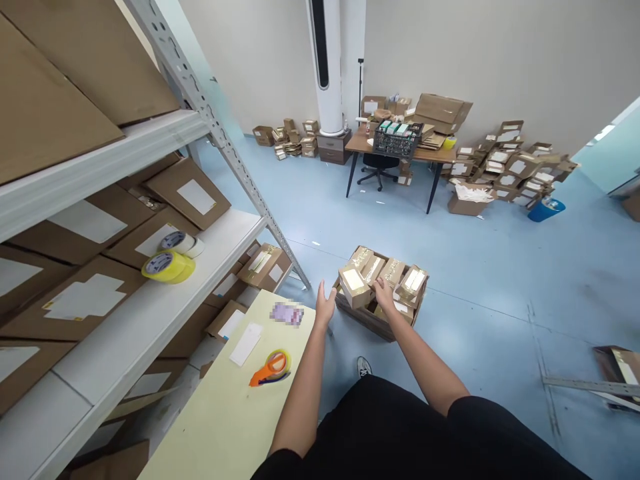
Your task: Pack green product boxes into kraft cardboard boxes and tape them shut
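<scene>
A large open carton (367,321) stands on the blue floor, filled with several small taped cardboard boxes. One small cardboard box (355,288) with a white label sits tilted on top at the carton's near left side. My right hand (385,295) reaches over the carton, its fingers curled at that box's right edge. To the left of the carton, my left hand (325,305) is raised with thumb and fingers apart, holding nothing. Nearby, a pale yellow table (220,407) carries an orange tape dispenser (270,370), a white paper slip (247,344) and a blurred-out item (287,313).
Metal shelving (235,247) with labelled cartons rises at left, with yellow tape rolls (169,267) on one shelf. Beyond are a desk (360,141) bearing a black crate (397,141), piled boxes (520,163) and a blue bin (546,211). A metal frame (590,385) juts in at right.
</scene>
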Tool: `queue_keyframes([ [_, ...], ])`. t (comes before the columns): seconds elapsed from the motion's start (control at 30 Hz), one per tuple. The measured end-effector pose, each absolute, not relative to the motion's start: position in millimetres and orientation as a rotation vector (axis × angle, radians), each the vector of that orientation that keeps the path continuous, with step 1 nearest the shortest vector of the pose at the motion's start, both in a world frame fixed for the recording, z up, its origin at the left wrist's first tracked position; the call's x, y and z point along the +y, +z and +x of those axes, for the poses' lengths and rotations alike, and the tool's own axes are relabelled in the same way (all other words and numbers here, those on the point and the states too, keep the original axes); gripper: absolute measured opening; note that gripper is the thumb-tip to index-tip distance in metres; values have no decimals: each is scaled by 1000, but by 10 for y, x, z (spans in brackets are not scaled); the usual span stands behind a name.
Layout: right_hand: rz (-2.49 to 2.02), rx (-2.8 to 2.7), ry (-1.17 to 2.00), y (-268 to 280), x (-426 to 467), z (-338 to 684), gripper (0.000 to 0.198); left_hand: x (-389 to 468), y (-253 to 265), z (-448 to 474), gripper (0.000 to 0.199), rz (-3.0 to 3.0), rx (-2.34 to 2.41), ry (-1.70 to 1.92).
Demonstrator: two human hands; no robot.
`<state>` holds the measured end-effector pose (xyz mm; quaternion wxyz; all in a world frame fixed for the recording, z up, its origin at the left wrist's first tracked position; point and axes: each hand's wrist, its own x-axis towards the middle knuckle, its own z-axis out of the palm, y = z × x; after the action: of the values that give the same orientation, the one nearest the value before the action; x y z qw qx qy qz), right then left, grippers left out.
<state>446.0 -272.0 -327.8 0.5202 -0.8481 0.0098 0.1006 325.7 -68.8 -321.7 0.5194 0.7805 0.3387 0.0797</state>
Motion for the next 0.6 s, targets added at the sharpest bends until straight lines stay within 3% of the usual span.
queue_keyframes([
  [0.17, -1783, 24, 354, -3283, -2640, 4290, 61, -674, -3193, 3140, 61, 1749, 884, 261],
  [0.6, -1729, -431, 437, -2761, -1739, 3508, 50, -562, -2806, 2249, 52, 1663, 871, 508],
])
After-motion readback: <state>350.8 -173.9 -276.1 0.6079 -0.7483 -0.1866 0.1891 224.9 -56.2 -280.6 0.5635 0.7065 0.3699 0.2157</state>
